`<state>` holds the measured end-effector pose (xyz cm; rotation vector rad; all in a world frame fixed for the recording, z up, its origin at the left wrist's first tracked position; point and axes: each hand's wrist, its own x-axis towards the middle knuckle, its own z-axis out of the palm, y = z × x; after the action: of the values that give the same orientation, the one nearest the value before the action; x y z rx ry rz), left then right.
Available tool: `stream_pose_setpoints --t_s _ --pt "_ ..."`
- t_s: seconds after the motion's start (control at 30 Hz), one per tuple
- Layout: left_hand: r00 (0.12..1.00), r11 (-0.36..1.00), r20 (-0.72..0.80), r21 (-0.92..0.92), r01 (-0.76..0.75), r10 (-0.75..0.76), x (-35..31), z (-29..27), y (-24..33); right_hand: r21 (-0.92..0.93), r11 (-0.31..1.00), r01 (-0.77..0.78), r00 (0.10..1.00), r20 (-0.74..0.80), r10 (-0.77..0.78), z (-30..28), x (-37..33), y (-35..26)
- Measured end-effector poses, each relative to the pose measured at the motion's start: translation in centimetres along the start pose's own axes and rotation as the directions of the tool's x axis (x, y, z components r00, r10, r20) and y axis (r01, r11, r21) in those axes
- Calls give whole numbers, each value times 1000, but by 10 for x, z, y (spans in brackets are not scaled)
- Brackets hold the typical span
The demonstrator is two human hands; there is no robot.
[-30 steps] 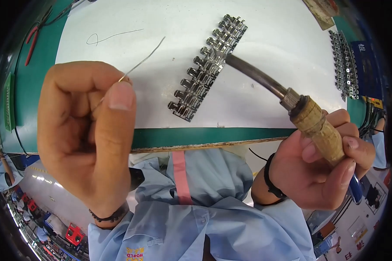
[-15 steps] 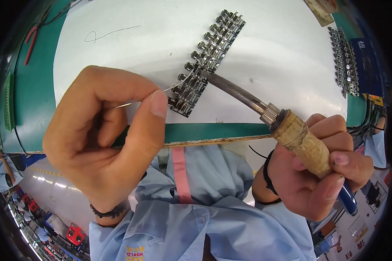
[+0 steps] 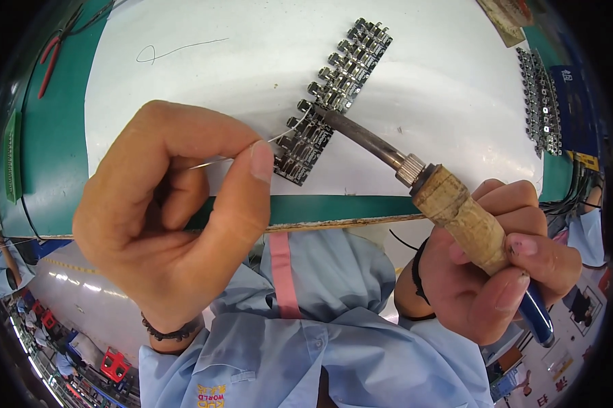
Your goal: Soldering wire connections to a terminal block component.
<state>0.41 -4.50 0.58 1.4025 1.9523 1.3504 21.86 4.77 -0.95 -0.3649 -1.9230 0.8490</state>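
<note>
Just beside the left hand [image 3: 167, 253] lies the board [image 3: 343, 83].

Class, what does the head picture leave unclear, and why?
Head view:
- Pinched stretch of the thin silver wire: hidden by the left hand.
- Where the tan soldering-iron handle meets its blue end: covered by the right hand.
- Whether the dark metal tip touches the black circuit strip: too small.
- Brown object's end: cut by top edge.

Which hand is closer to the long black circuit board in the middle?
Left. The left hand is beside the board, at its lower end; the right hand is farther, lower right.
</note>
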Motion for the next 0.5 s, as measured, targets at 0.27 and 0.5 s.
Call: stream_pose_setpoints --t_s 0.27,0.5 --pt "999 997 39 71 32 -35 -1 -2 2 10 1000 17 999 -32 -16 4 0 2" --pt "994 1000 -104 -3 -30 29 0 1 -3 -13 1000 18 999 -34 -19 3 -2 2"
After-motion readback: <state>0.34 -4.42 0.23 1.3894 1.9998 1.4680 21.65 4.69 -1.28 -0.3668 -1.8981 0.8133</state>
